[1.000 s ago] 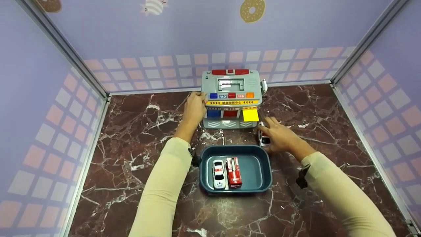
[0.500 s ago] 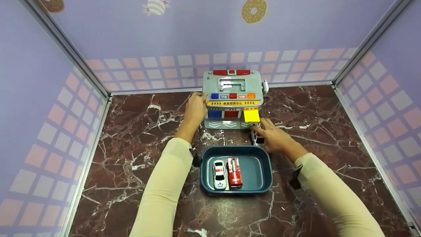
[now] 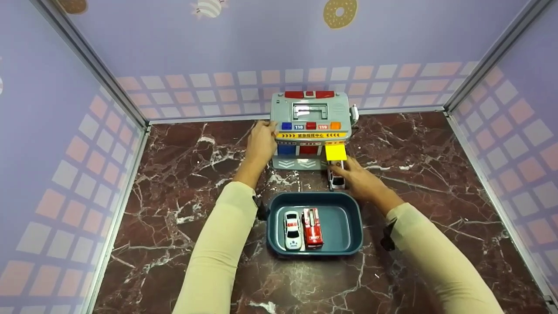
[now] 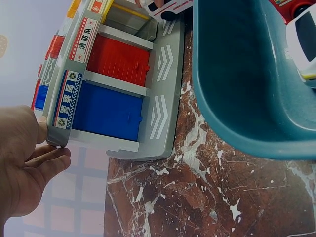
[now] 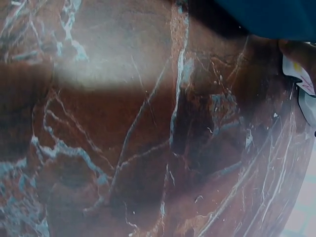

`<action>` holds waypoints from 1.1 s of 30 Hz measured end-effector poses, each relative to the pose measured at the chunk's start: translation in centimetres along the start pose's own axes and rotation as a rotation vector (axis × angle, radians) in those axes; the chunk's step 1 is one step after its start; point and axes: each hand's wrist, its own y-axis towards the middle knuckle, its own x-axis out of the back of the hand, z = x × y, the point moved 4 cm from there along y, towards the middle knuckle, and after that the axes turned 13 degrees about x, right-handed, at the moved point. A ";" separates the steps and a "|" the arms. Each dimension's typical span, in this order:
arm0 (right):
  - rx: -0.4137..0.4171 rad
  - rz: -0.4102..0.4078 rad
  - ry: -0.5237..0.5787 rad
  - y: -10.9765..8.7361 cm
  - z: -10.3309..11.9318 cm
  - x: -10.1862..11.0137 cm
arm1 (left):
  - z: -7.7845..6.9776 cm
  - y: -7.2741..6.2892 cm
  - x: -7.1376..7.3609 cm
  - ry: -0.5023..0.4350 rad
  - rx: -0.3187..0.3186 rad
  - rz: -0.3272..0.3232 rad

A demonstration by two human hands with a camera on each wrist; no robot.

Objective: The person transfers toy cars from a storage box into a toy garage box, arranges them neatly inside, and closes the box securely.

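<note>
One held toy vehicle (image 3: 337, 180) is white-and-red.

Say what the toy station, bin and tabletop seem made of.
Toy station: probably moulded hard plastic, glossy, with smooth rounded edges and bright highlights. Bin: likely plastic too, with a soft sheen and seamless rounded corners. Tabletop: polished, reflecting light; pale veins suggest marble, though a printed surface could look alike.

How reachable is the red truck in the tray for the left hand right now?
Probably yes, if the left hand lets go of the toy station. The tray is open on top and nothing covers the red truck, though the white car close beside it leaves little room there.
</note>
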 end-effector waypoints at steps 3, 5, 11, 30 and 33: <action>0.015 -0.029 0.011 0.2 0.1 -0.2 | 0.0 0.0 0.0 -0.005 0.004 0.003; 0.019 -0.038 0.009 0.2 0.1 -0.3 | 0.0 0.0 0.0 -0.009 0.006 0.006; 0.011 -0.040 0.020 0.5 0.0 -0.5 | -0.1 0.0 0.0 -0.012 0.006 0.005; -0.009 -0.109 -0.057 0.7 0.0 -1.2 | 0.3 0.2 -0.2 -0.026 0.038 0.017; 0.005 -0.129 -0.052 0.8 0.0 -1.3 | 0.3 0.2 -0.2 -0.025 0.034 0.015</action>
